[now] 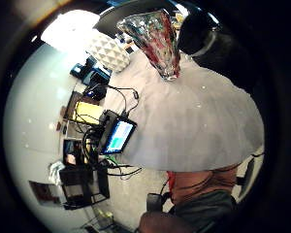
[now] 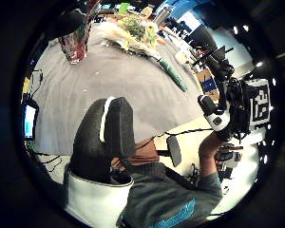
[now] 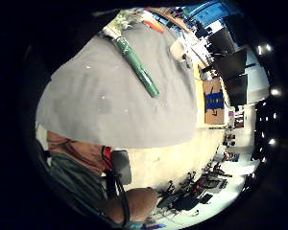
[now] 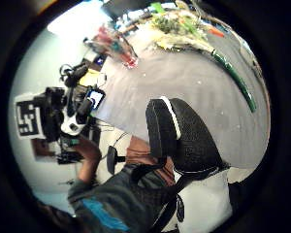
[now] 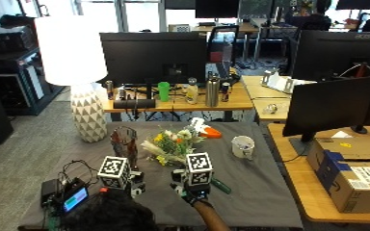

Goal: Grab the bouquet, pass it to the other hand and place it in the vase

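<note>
- Outside view: bouquet [image 5: 172, 143] lies on the grey table [image 5: 262, 192] beside the vase [image 5: 125, 141], stems angled toward the right hand [image 5: 194, 191], which is nearer; left hand [image 5: 124, 185] farther. Finger state cannot be told.
- Left thumb view: left thumb [image 2: 107, 137] holds nothing.
- Right thumb view: bouquet ahead, untouched.

Outside view: marker rigs are covering both hands, so only a sliver of the right hand [image 5: 194, 197] is showing and finger posture isn't readable. The left hand [image 5: 122, 186] is sitting behind its rig and the person's head, fingers hidden too. The rig is also blocking most of the bouquet [image 5: 172, 143] stems; just a short green end is poking out beside it. The vase [image 5: 125, 141] base is partly hidden by the left rig. Palm views: the bouquet flower heads are running off at the lens rim, detail blurring out. Cup [image 5: 242, 146] contents are too small to tell.
</note>
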A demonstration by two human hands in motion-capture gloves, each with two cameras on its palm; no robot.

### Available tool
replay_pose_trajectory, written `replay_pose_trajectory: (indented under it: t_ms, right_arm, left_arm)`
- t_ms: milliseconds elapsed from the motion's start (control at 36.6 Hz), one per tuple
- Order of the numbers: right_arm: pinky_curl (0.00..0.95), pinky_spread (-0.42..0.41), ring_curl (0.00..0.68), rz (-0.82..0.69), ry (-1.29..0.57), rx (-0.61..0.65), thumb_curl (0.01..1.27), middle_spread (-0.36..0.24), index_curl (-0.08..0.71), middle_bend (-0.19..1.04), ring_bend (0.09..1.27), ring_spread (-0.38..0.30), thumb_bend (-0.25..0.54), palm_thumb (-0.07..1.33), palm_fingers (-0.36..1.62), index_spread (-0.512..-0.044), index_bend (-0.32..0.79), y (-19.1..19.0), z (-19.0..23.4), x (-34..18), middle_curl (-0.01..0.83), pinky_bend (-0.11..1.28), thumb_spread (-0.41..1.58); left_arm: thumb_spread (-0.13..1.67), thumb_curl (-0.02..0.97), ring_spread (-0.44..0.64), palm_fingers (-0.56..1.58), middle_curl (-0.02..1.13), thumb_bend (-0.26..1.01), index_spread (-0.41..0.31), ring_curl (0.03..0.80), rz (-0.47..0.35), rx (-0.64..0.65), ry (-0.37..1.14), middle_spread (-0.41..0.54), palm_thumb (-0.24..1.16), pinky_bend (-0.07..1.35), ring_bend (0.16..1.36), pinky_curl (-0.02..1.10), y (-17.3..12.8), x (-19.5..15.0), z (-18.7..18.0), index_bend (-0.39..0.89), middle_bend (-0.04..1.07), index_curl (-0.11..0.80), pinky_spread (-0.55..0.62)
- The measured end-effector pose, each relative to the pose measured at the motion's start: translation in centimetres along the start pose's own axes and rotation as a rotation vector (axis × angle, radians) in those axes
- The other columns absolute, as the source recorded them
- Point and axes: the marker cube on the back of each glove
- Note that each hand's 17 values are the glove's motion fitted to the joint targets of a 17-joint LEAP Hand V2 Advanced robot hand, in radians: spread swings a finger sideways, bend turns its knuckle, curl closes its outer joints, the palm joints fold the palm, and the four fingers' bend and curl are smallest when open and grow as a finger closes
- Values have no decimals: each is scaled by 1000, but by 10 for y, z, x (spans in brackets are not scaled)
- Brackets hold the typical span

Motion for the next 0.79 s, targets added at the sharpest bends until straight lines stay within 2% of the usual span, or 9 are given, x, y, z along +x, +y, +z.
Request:
replay_pose_trajectory:
  t_ms: [27,109,273,464,601,792]
  right_arm:
    - [92,148,39,0,-2,1,60,40,27,255,249,91,217,327,354,-177,120,0,1,0,65,418,446]
    - [149,203,79,-1,-6,1,85,54,66,265,266,128,236,365,323,-239,123,0,1,-1,105,450,667]
    - [210,264,122,-18,-9,13,123,71,109,281,284,173,233,392,284,-307,128,1,1,-6,163,474,950]
    - [247,295,151,-35,-6,17,157,79,141,282,297,200,208,403,259,-340,132,6,-6,-12,207,482,1120]
    - [266,305,167,-62,2,33,179,81,161,283,304,209,187,415,252,-350,135,4,-7,-15,233,481,1181]
    - [288,312,185,-67,33,36,202,83,183,280,310,216,152,426,240,-356,135,3,-9,-3,263,480,1222]
  left_arm:
    - [448,46,57,642,61,105,-65,85,2,0,-1,-2,173,330,433,67,0,0,0,224,222,70,140]
    - [653,71,78,617,127,106,-87,153,11,-1,-9,-3,191,335,461,129,-1,2,2,210,207,118,192]
    - [906,115,102,593,189,88,-112,208,17,-5,-3,2,203,327,472,188,4,9,-3,188,178,184,252]
    - [1050,157,115,576,223,56,-123,233,20,23,10,3,208,314,475,225,1,5,-3,176,169,236,284]
    - [1102,182,123,568,241,33,-127,246,-1,-3,24,3,213,308,477,247,5,3,-8,171,168,262,295]
    - [1141,211,127,559,261,2,-129,261,16,50,54,4,221,303,480,272,1,0,-9,164,168,289,303]
